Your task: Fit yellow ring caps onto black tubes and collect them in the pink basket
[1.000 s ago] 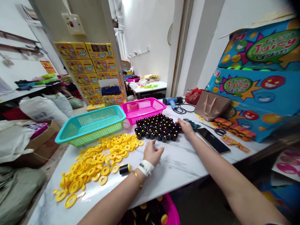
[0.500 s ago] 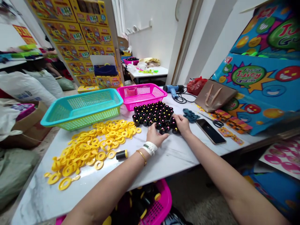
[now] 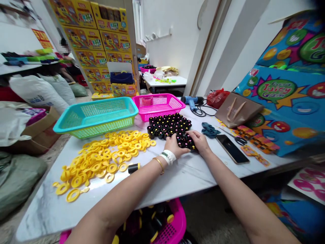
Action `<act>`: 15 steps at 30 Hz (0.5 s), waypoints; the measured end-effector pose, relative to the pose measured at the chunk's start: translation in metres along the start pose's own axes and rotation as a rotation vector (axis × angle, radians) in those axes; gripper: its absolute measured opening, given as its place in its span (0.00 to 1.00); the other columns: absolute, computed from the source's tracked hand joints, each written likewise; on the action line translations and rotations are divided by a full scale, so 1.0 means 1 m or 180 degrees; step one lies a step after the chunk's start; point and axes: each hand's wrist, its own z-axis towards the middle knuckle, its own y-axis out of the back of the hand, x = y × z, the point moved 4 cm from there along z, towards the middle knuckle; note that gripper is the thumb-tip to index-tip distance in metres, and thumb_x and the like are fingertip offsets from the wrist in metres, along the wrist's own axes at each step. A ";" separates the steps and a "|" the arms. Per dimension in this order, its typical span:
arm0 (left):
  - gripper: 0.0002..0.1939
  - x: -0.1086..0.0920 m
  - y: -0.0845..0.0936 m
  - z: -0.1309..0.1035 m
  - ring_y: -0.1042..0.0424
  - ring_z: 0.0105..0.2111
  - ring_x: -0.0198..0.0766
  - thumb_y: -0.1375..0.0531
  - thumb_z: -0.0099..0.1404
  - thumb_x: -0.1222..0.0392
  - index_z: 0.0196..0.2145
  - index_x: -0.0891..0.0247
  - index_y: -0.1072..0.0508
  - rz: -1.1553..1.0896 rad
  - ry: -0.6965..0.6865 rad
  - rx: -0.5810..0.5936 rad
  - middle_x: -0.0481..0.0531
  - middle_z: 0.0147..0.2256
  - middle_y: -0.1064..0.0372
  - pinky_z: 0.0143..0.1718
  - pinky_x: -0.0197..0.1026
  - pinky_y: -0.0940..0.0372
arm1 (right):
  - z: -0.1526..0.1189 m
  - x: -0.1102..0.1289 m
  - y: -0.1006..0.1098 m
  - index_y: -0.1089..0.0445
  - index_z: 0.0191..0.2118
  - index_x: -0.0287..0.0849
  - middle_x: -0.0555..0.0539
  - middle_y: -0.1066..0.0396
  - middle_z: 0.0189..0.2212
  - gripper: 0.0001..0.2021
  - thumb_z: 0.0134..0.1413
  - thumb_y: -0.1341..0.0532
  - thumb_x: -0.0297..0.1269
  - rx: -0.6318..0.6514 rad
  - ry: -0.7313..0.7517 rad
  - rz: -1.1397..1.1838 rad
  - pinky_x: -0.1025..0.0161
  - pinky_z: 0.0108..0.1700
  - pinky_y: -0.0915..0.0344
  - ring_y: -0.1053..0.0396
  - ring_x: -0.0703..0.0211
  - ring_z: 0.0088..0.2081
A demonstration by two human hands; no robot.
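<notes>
A tight cluster of small black cups (image 3: 169, 126) stands on the marble-patterned table (image 3: 162, 179), with pink or yellow dots showing in them. My left hand (image 3: 175, 147) curves against the near left side of the cluster, thumb and fingers apart. On the near right side, my right hand (image 3: 199, 142) touches the cups with its fingers bent around the edge. Both hands cup the nearest part of the group between them. Left of them lies a heap of yellow plastic rings (image 3: 109, 152) with tabs. One black cylinder with a yellow end (image 3: 133, 168) lies on its side near my left forearm.
Behind the heap stand a turquoise basket (image 3: 96, 123) and a pink basket (image 3: 159, 115). A blue heat gun (image 3: 193, 101), dark cloth (image 3: 210, 130), phone (image 3: 232, 149) and scissors (image 3: 240, 140) lie right. Below the table edge, another pink basket (image 3: 181, 220) holds black cylinders.
The view has shifted slightly left. My right hand has come nearer my left along the front of the cluster, and the nearest cups sit closer between them.
</notes>
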 end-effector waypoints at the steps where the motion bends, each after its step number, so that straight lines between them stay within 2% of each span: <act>1: 0.52 -0.001 0.000 0.002 0.33 0.50 0.53 0.27 0.41 0.44 0.60 0.66 0.41 0.0049 -0.0018 0.0035 0.63 0.48 0.38 0.54 0.46 0.39 | 0.000 0.000 0.000 0.23 0.36 0.42 0.48 0.23 0.34 0.21 0.51 0.39 0.56 0.0020 0.0010 0.0023 0.61 0.42 0.34 0.29 0.53 0.38; 7: 0.51 -0.002 -0.004 0.009 0.32 0.49 0.50 0.28 0.42 0.44 0.60 0.62 0.40 0.0267 -0.0100 0.0128 0.60 0.48 0.38 0.54 0.44 0.38 | 0.001 -0.003 0.000 0.21 0.39 0.44 0.48 0.22 0.38 0.20 0.51 0.38 0.55 0.0057 -0.0005 0.0024 0.58 0.49 0.35 0.29 0.51 0.44; 15: 0.50 0.000 -0.003 0.003 0.31 0.49 0.49 0.29 0.44 0.43 0.61 0.64 0.41 0.0371 -0.0059 0.0112 0.61 0.48 0.37 0.53 0.43 0.38 | -0.001 0.002 -0.005 0.21 0.40 0.45 0.48 0.21 0.40 0.19 0.50 0.36 0.54 0.0275 -0.0105 -0.0067 0.55 0.50 0.35 0.28 0.50 0.45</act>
